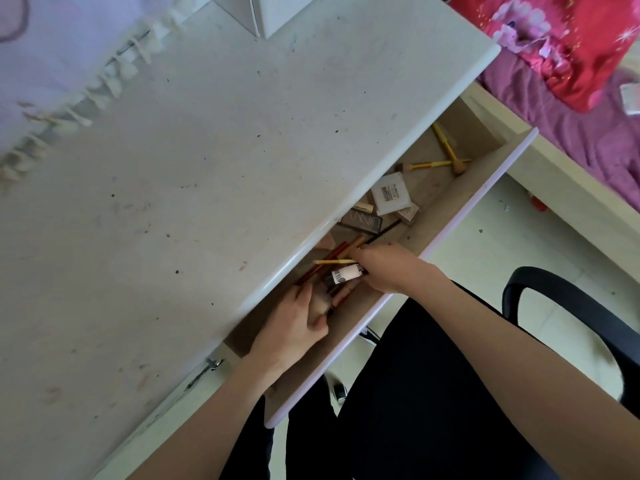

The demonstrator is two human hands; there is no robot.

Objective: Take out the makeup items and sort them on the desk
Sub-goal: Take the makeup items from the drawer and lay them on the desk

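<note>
Under the white desk top (214,161), the drawer (460,209) stands pulled out with makeup items inside. My right hand (384,266) holds a small pale tube with a dark cap (343,275) and a thin yellow pencil (332,261). My left hand (294,323) curls around a bundle of dark and red pencils or brushes (329,296) low in the drawer. Further along lie a grey palette (363,223), a white square compact (391,197) and yellow-handled brushes (443,161).
A white box or mirror base (273,12) stands at the desk's far edge, and a fringed pale cloth (69,64) covers its left part. A black chair arm (568,306) curves at the right. A bed with purple sheet and red bag (568,46) lies beyond.
</note>
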